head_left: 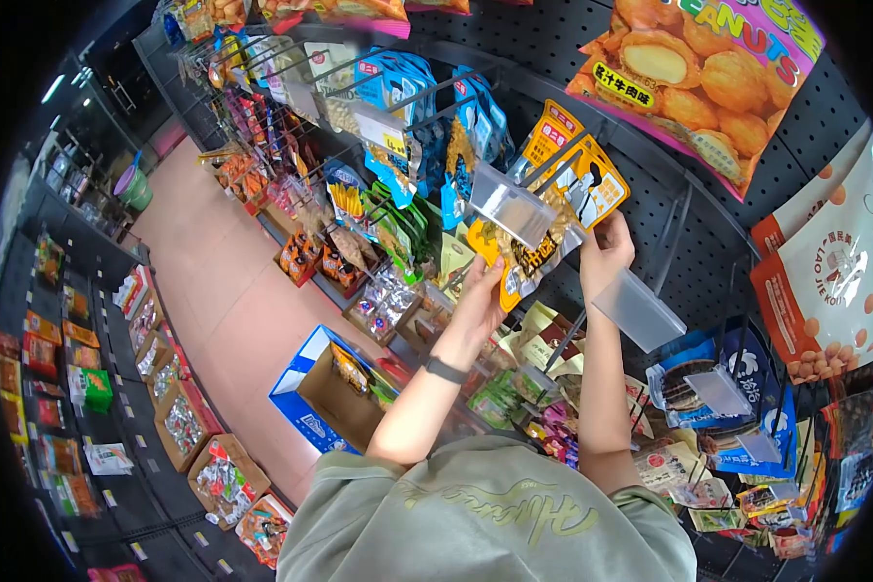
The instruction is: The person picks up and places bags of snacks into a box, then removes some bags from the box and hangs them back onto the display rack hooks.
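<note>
Your left hand (483, 283) pinches the lower left edge of a yellow snack pouch (532, 260), thumb on its front. Your right hand (607, 254) is at the right edge, fingers partly hidden behind the packaging; you cannot tell from this view how firmly it grasps. The pouch is between your hands, tilted, in front of more yellow pouches (592, 184) on the display hook. A clear label holder (512, 206) overlaps its upper part, and another clear holder (640, 310) crosses in front of your right wrist. Your left wrist wears a dark band (446, 370).

Left of the yellow pouches hang blue snack pouches (475, 126); a large peanut snack bag (694, 73) hangs above right, against black pegboard (718, 231). Below your left forearm, a blue carton (312, 427) holds a yellow packet (349, 369). Farther left runs the aisle floor (228, 262).
</note>
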Motion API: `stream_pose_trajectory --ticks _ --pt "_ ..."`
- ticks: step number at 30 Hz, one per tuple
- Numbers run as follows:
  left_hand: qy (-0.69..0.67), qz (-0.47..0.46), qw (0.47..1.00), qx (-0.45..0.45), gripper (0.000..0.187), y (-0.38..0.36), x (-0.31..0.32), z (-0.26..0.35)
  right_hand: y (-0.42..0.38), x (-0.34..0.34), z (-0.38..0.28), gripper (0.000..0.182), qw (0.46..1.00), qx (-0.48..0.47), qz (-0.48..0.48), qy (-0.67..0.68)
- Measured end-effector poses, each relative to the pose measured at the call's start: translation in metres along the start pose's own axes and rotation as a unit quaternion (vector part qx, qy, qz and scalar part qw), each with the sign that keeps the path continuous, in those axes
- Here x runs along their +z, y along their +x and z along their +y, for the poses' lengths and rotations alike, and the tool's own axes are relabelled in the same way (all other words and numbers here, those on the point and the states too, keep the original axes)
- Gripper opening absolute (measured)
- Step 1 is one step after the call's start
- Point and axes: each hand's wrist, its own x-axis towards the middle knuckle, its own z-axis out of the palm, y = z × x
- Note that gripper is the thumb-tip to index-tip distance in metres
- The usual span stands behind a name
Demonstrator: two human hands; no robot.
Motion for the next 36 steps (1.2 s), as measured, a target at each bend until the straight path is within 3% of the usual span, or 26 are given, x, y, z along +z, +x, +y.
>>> stream_pose_trajectory --ticks 4,5,9,13,22,26,32,33,36 --pt "-0.022 0.013 1.000 0.001 0.034 -0.021 -0.010 0.002 0.001 0.004 -0.005 0.012 0.999 -0.046 0.026 -0.013" --pt "-0.021 0.019 1.000 0.003 0.035 -0.026 -0.011 0.002 -0.002 -0.001 -0.008 0.019 0.998 -0.007 -0.015 -0.067" --pt "-0.027 0.003 0.999 0.029 0.038 -0.045 -0.018 0.006 -0.007 0.001 -0.015 0.006 0.996 -0.047 0.017 -0.068" --pt "-0.014 -0.001 0.999 0.050 0.039 -0.057 -0.025 0.012 -0.015 0.000 -0.028 0.004 0.999 -0.022 0.007 -0.026" --pt "0.039 0.035 0.990 0.128 0.038 -0.071 -0.017 0.028 -0.035 -0.007 -0.058 0.007 0.988 -0.086 -0.065 -0.109" --pt "0.060 0.047 0.983 0.168 0.037 -0.083 -0.016 0.034 -0.042 -0.010 -0.073 0.008 0.973 -0.171 -0.088 -0.128" --pt "0.078 0.058 0.976 0.194 0.037 -0.093 -0.009 0.033 -0.046 -0.003 -0.092 0.005 0.966 -0.238 -0.100 0.019" --pt "0.074 0.061 0.976 0.194 0.037 -0.094 -0.007 0.033 -0.050 -0.008 -0.089 0.010 0.971 -0.201 -0.131 -0.002" --pt "0.062 0.066 0.977 0.191 0.039 -0.097 -0.012 0.034 -0.050 -0.010 -0.078 0.009 0.967 -0.212 -0.137 -0.015"
